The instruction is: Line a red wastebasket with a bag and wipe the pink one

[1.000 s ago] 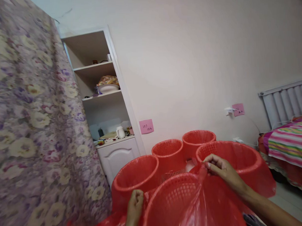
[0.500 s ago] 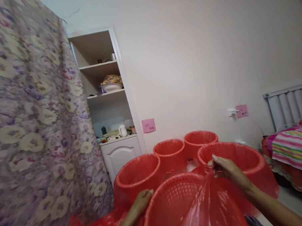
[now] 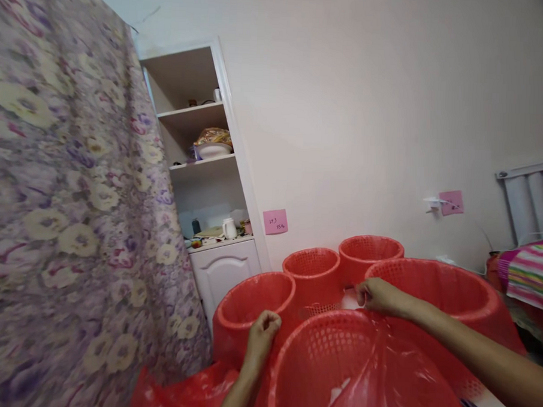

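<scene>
A red perforated plastic basket (image 3: 324, 338) stands nearest me, with a thin red plastic bag (image 3: 397, 371) drawn over its right side. My right hand (image 3: 379, 296) is closed in a pinch on the bag's gathered edge, above the basket's far rim. Over the left side of the same basket, my left hand (image 3: 263, 332) has its fingers curled closed; whatever they may hold is hidden. More red plastic film (image 3: 186, 392) lies bunched at the lower left. Something small and whitish (image 3: 339, 389) shows inside the near basket.
Several more red baskets stand around, one at the left (image 3: 224, 321) and one at the right (image 3: 492, 309). A floral curtain (image 3: 73, 219) hangs at the left beside a shelf cabinet (image 3: 226, 264). A bed with a striped cover (image 3: 533, 275) is at the far right.
My left hand has risen, coming above the near basket's rim. My right hand has shifted left across the far rim with the bag edge, and the bag covers less of the opening.
</scene>
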`<state>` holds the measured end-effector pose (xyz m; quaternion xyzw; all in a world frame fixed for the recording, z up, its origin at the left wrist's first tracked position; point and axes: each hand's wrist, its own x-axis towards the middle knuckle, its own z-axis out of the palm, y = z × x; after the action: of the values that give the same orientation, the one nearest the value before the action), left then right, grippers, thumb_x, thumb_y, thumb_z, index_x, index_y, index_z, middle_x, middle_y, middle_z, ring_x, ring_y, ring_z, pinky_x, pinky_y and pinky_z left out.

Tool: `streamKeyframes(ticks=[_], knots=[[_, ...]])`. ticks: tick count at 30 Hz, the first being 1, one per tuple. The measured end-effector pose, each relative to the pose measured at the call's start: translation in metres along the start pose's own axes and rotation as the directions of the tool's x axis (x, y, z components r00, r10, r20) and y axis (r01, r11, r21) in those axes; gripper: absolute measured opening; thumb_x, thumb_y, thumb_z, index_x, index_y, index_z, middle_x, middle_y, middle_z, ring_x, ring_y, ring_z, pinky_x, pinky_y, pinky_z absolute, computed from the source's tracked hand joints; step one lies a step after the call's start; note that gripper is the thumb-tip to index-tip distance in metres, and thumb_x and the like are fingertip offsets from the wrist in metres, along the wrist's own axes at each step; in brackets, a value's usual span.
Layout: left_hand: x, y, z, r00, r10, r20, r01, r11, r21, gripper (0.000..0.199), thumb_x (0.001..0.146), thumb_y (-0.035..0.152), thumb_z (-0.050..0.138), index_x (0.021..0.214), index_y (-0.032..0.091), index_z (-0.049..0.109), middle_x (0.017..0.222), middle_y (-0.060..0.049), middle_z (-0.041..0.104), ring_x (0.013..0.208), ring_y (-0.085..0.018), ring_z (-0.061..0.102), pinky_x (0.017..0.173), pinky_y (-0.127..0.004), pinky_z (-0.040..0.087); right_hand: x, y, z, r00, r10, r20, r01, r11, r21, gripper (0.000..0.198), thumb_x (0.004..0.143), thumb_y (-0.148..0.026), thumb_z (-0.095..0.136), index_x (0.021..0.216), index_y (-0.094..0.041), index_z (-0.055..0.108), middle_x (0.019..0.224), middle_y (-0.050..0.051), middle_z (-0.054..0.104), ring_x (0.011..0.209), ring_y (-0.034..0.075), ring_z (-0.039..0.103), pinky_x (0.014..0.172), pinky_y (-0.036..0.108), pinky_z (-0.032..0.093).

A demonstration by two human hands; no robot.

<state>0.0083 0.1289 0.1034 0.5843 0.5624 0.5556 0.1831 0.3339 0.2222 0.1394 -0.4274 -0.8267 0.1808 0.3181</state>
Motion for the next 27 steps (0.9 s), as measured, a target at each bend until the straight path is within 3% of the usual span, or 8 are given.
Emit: streamKeyframes(ticks=[5,10,14,18,21,24,27], knots=[[-0.008,0.019,0.001,0.993,0.099,-0.070,-0.101,0.995,-0.025,0.022,0.080,0.035,0.061,0.070,0.017,0.054,0.068,0.004,0.052,0.069,-0.014,0.051,0.071,-0.032,0.042,-0.002,0.010,-0.009,0.978,-0.079,-0.195,0.100,0.990,0.100,0.022,0.068,-0.014,0.048,0.077,-0.020,0.067,0.079,0.002,0.072,0.078,0.020,0.064,0.073,0.030,0.045],[-0.013,0.036,-0.001,0.977,0.134,-0.165,-0.137,0.991,-0.009,0.022,0.083,0.036,0.058,0.074,0.017,0.056,0.074,0.002,0.056,0.075,-0.015,0.055,0.077,-0.035,0.044,-0.004,0.018,-0.021,0.944,-0.015,-0.330,0.095,0.969,0.228,0.021,0.072,-0.030,0.052,0.083,-0.020,0.067,0.080,0.004,0.072,0.076,0.023,0.064,0.072,0.035,0.046],[-0.013,0.048,-0.011,0.975,0.141,-0.172,-0.142,0.990,0.004,0.020,0.083,0.034,0.060,0.075,0.016,0.058,0.074,0.002,0.058,0.075,-0.015,0.056,0.078,-0.036,0.044,-0.013,0.016,-0.033,0.917,0.058,-0.394,0.065,0.954,0.291,0.026,0.075,-0.035,0.053,0.092,-0.020,0.067,0.086,0.005,0.069,0.079,0.023,0.061,0.073,0.035,0.044],[-0.017,0.063,-0.028,0.984,0.125,-0.124,-0.126,0.992,-0.001,0.019,0.081,0.034,0.063,0.076,0.015,0.060,0.074,0.002,0.060,0.071,-0.014,0.057,0.072,-0.032,0.046,-0.031,0.009,-0.052,0.907,0.186,-0.377,0.008,0.888,0.459,0.028,0.073,-0.039,0.061,0.092,-0.020,0.068,0.076,0.001,0.063,0.064,0.016,0.051,0.063,0.031,0.038],[-0.023,0.077,-0.040,0.992,0.104,-0.065,-0.105,0.994,-0.015,0.016,0.077,0.031,0.066,0.077,0.015,0.062,0.066,0.004,0.058,0.057,-0.010,0.051,0.058,-0.026,0.042,-0.043,0.009,-0.062,0.908,0.252,-0.335,-0.018,0.823,0.568,0.028,0.072,-0.039,0.066,0.094,-0.021,0.068,0.074,-0.002,0.060,0.060,0.012,0.045,0.058,0.028,0.035],[-0.031,0.090,-0.049,0.996,0.092,-0.014,-0.093,0.995,-0.033,0.018,0.074,0.031,0.067,0.082,0.016,0.064,0.055,0.008,0.051,0.045,-0.007,0.041,0.047,-0.021,0.033,-0.051,0.014,-0.068,0.890,0.322,-0.323,-0.015,0.727,0.686,0.030,0.071,-0.039,0.071,0.096,-0.023,0.069,0.079,-0.001,0.062,0.063,0.011,0.046,0.057,0.026,0.035],[-0.038,0.102,-0.055,0.994,0.107,0.026,-0.106,0.994,-0.034,0.024,0.075,0.036,0.064,0.088,0.017,0.064,0.057,0.006,0.053,0.046,-0.007,0.043,0.046,-0.019,0.032,-0.060,0.020,-0.073,0.868,0.350,-0.353,0.031,0.670,0.742,0.031,0.069,-0.040,0.074,0.095,-0.024,0.069,0.088,0.001,0.065,0.069,0.012,0.051,0.061,0.024,0.039]])
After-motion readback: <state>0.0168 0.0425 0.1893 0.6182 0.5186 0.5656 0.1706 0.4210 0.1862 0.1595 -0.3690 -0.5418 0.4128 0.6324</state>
